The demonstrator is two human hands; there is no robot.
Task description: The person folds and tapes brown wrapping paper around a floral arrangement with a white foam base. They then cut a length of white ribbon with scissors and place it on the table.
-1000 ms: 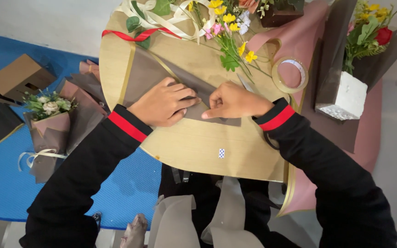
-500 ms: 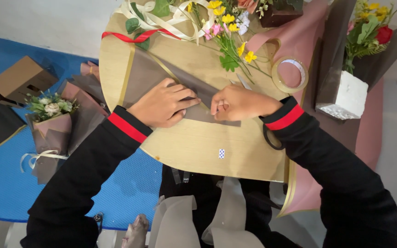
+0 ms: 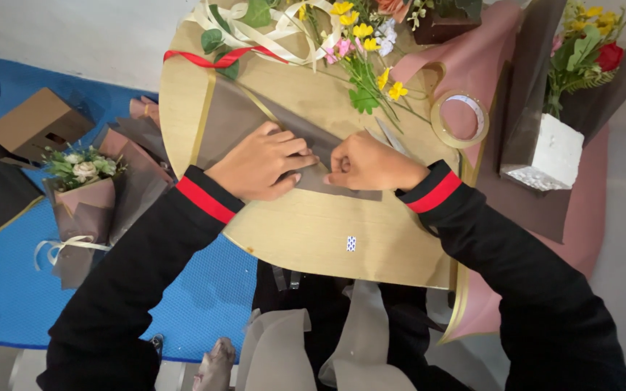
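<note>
Nearest me, grey-brown paper strips (image 3: 313,347) hang over the lap below the round wooden desk (image 3: 313,232). On the desk, my left hand (image 3: 259,163) lies flat on a sheet of grey-brown wrapping paper (image 3: 233,119), fingers (image 3: 291,148) together and pressing it down. My right hand (image 3: 367,163) sits just beside it, curled into a loose fist with the fingertips tucked against the folded edge of the same sheet; I cannot tell whether they pinch it. The sheet lies at the desk's middle, slanting toward the upper left.

Beyond the hands, a tape roll (image 3: 459,119) rests on pink paper (image 3: 472,65). Further on lie loose yellow and pink flowers (image 3: 360,51), a red ribbon (image 3: 211,58) and cream ribbon (image 3: 255,29). At left, on a blue floor mat (image 3: 9,304), stands a wrapped bouquet (image 3: 85,195). At far right is a white block (image 3: 548,156) holding flowers.
</note>
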